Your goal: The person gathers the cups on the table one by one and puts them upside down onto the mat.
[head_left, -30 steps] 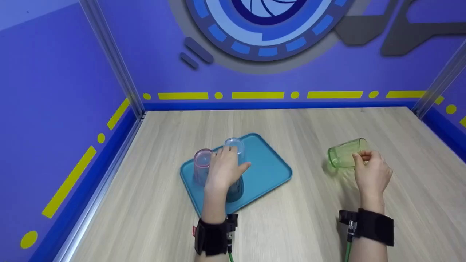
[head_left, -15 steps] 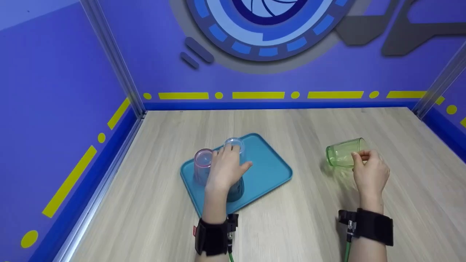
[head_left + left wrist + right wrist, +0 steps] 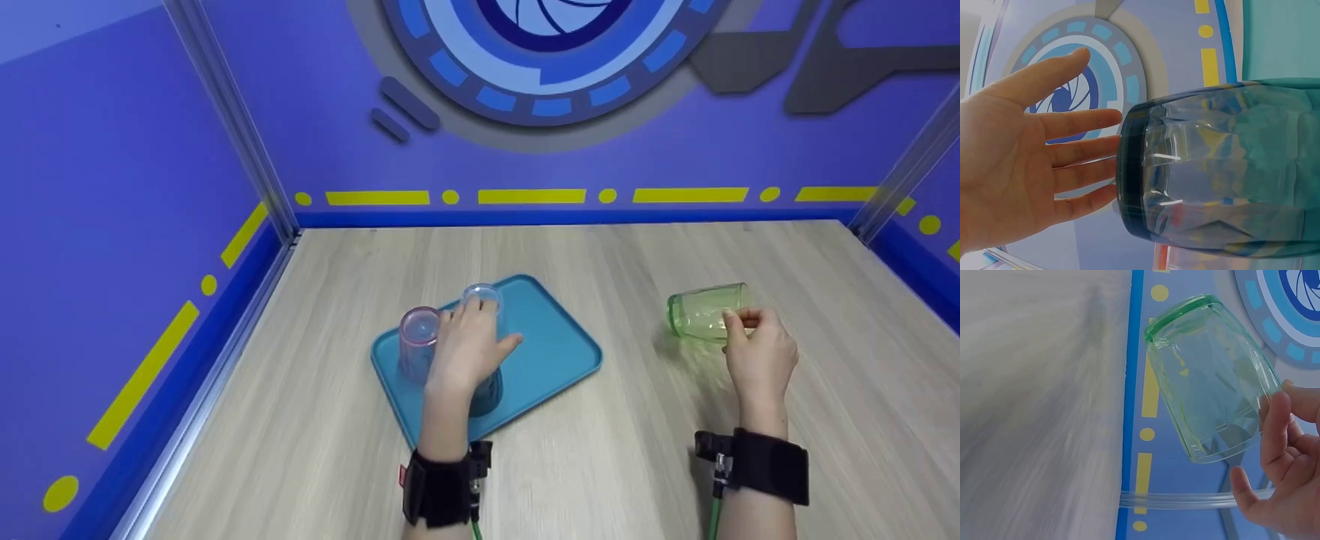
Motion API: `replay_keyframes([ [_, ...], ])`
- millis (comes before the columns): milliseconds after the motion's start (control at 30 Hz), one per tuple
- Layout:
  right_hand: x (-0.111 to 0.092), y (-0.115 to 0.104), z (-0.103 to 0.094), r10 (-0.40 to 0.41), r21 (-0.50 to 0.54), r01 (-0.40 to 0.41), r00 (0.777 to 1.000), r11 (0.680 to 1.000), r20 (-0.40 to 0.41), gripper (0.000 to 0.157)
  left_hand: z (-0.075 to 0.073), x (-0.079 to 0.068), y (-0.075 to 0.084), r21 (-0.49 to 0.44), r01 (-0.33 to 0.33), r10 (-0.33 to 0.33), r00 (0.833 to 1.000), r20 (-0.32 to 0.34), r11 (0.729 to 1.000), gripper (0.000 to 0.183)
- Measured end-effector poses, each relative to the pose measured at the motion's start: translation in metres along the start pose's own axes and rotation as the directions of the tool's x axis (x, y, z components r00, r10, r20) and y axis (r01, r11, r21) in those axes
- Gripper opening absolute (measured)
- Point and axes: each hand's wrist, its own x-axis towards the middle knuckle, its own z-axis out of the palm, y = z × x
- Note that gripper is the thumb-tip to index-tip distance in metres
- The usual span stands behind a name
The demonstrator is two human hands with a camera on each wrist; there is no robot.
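Observation:
My right hand [image 3: 763, 358] pinches a green clear tumbler [image 3: 699, 313] by its side near the rim, between thumb and fingers. The tumbler lies sideways in the air above the table, its thick base pointing left. My left hand [image 3: 469, 346] reaches over a teal tray [image 3: 555, 334], fingers straight and thumb out. Beneath it stands a dark blue-grey tumbler [image 3: 487, 396], partly hidden by the hand; in the left wrist view the fingertips are right at the thick base of this tumbler [image 3: 1224, 169]. A pink-rimmed tumbler [image 3: 418, 330] and a pale clear tumbler [image 3: 480, 292] also stand on the tray.
The wooden table [image 3: 600, 450] reaches back to a blue printed wall [image 3: 337, 161], with another wall [image 3: 135, 225] at the left. The tray sits angled, left of the middle. Each wrist wears a black strap [image 3: 771, 466] with a green cable.
My right hand has drifted slightly left with the green tumbler, which has turned closer to level. The left hand has shifted slightly right above the tray; the tumblers there have stayed put.

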Motion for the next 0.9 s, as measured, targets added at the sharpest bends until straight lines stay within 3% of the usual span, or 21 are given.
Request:
replay_keyframes([
  [300,-0.002,-0.0034,0.0009,-0.011,0.037,0.011,1.0,0.999,0.014,0.035,0.0008,0.0016,0.0022,0.048,-0.033,0.034,0.999,-0.004,0.998,0.063],
  [900,-0.0011,-0.0082,0.0028,0.026,0.041,-0.027,1.0,0.999,0.018,0.037,0.0032,0.0023,0.0048,0.042,-0.041,0.042,0.999,-0.024,0.998,0.064],
])
